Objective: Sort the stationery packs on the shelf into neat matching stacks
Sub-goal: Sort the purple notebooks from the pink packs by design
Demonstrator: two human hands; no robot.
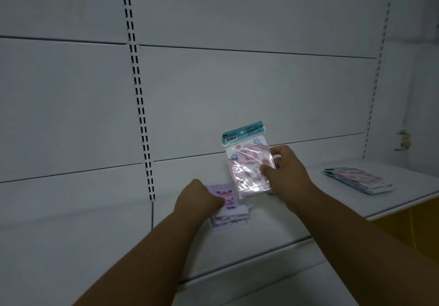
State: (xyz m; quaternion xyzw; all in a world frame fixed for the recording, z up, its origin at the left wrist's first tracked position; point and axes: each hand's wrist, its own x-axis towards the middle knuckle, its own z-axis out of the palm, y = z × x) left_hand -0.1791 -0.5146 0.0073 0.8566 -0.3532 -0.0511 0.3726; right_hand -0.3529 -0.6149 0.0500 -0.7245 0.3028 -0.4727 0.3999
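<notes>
Glossy clear plastic wraps the stationery pack (247, 163) held up in the right hand (285, 170), and the film throws back bright white glare across its pink front. A teal header strip runs along its top edge, with a round hang hole and a small barcode label at the left corner. Under the film there is a pale pink card with blue star shapes near the upper corners; the rest of the print is washed out by the shine. The right hand's grip is closed on the pack's right edge, thumb over the front and fingers behind, so the pack stands nearly upright and tilted a little to the left, raised above the white shelf (273, 225).

Just below and to the left, a small stack of lilac packs (225, 215) lies flat on the shelf, the top one showing a cartoon figure with pink hair. The left hand (198, 198) rests on the left side of that stack, fingers curled over its top pack; whether it pinches the pack or only presses on it cannot be told.

Well apart, at the far right of the same shelf, another stack of packs (358, 179) lies flat and slightly fanned, with teal edges and pink fronts.
</notes>
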